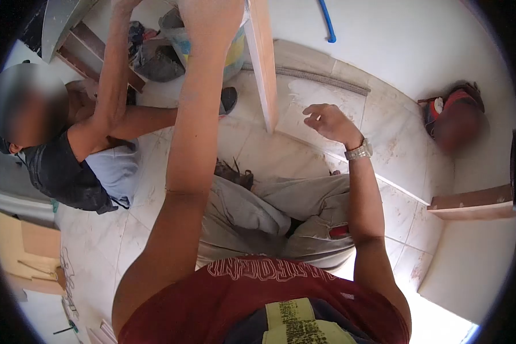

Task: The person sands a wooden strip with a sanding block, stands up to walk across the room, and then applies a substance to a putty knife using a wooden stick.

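My left arm stretches up to the top of the view, where my left hand (212, 12) is cut off by the edge and its fingers are out of sight. Right beside it, a long wooden board (262, 71) stands upright, its lower end near the tiled floor. My right hand (333, 124), with a metal watch (359, 149) at the wrist, hovers over the floor to the right of the board. Its fingers are loosely bent and apart, with nothing in them.
A co-worker (51, 137) in a cap crouches at left, an arm raised. Behind my left arm stands a bucket (233, 60) beside a dark bag (157, 63). A blue tube (328, 23) hangs along the wall. A red-and-black bag (456, 114) and a wooden ledge (470, 203) are at right.
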`<state>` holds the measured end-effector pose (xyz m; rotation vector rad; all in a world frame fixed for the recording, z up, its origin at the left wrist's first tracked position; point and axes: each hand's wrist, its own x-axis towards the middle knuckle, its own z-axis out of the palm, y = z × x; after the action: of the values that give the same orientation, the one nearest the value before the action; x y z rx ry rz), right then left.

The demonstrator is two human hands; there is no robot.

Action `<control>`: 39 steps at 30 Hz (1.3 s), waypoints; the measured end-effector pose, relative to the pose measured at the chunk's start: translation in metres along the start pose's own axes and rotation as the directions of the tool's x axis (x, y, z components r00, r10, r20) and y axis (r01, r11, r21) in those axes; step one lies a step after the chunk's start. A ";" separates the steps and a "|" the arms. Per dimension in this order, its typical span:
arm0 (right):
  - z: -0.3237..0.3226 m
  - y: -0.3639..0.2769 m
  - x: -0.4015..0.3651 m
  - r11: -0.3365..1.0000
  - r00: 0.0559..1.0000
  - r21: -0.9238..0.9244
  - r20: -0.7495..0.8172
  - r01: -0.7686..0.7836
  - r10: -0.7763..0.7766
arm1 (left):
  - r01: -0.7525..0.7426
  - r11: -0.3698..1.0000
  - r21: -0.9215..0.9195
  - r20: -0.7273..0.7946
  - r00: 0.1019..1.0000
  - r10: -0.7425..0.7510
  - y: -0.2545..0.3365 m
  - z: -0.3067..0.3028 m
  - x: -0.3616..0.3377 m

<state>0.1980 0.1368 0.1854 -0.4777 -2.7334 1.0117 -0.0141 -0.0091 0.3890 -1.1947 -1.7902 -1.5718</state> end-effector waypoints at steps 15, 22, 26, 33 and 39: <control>0.004 0.031 0.004 0.992 0.984 0.054 0.127 0.118 -0.124 | 0.104 0.986 -0.134 -0.080 0.990 -0.115 -0.071 0.042 -0.121; 0.007 0.008 0.005 1.000 0.989 0.015 0.146 0.022 -0.024 | -0.002 0.998 -0.055 -0.163 0.987 -0.007 0.030 0.002 0.022; 0.009 0.004 0.002 0.999 0.991 -0.034 0.130 0.024 -0.019 | -0.006 0.995 -0.098 -0.178 0.984 -0.012 0.023 0.004 0.021; 0.014 0.011 0.006 0.997 0.989 -0.074 0.148 0.026 -0.015 | 0.116 0.977 -0.180 -0.059 0.990 -0.129 -0.061 0.043 -0.123; 0.015 0.015 0.005 0.996 0.981 -0.051 0.184 0.076 -0.065 | -0.079 0.985 -0.156 -0.117 0.991 0.061 -0.059 0.038 -0.091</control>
<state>0.1926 0.1408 0.1646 -0.3081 -2.9241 1.0079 -0.0099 0.0022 0.2752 -1.2026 -1.5594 -1.7325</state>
